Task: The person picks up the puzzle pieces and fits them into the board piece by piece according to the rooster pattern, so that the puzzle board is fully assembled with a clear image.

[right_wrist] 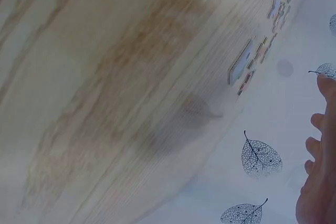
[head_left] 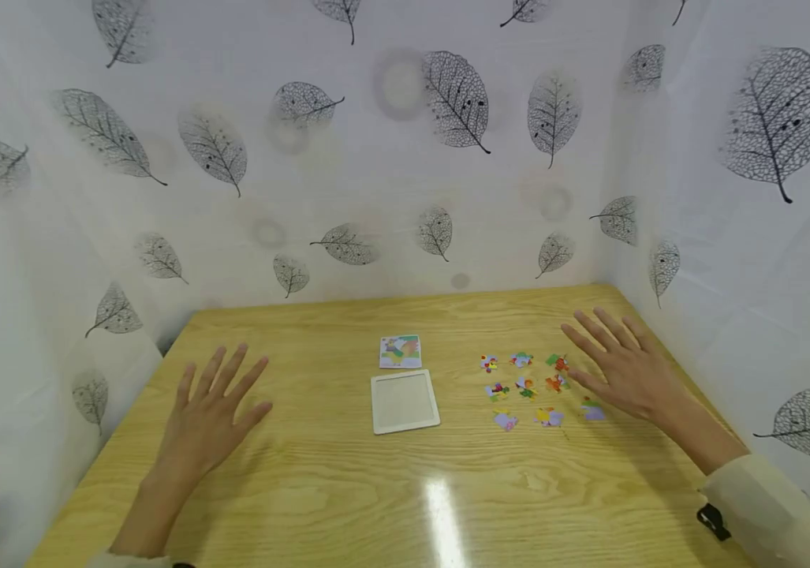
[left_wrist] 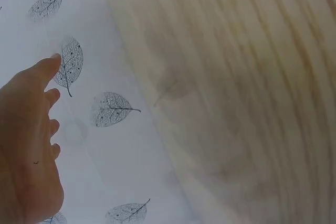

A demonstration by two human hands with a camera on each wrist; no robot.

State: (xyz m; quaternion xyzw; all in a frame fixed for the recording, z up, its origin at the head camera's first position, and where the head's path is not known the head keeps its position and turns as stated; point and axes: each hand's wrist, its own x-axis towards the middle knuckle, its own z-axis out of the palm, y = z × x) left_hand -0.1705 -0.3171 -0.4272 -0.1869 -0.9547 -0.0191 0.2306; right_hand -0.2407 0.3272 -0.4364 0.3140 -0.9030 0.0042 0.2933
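Note:
Above the left part of the table my left hand (head_left: 203,430) spreads its fingers and holds nothing. On the other side my right hand (head_left: 632,377), likewise spread and holding nothing, hovers beside the puzzle pieces. Several colourful puzzle pieces (head_left: 524,388) lie in loose rows at the right of centre. A white square puzzle frame (head_left: 405,401) lies flat in the middle. Just behind it is a small picture card (head_left: 401,352) with a colourful print. In the left wrist view my left hand (left_wrist: 29,145) shows at the left edge; the right wrist view has my right hand (right_wrist: 321,156) at its right edge.
The wooden table (head_left: 305,489) carries all these things and reflects a bright light streak near its front. White curtains (head_left: 376,173) with black leaf prints enclose it at the back and both sides.

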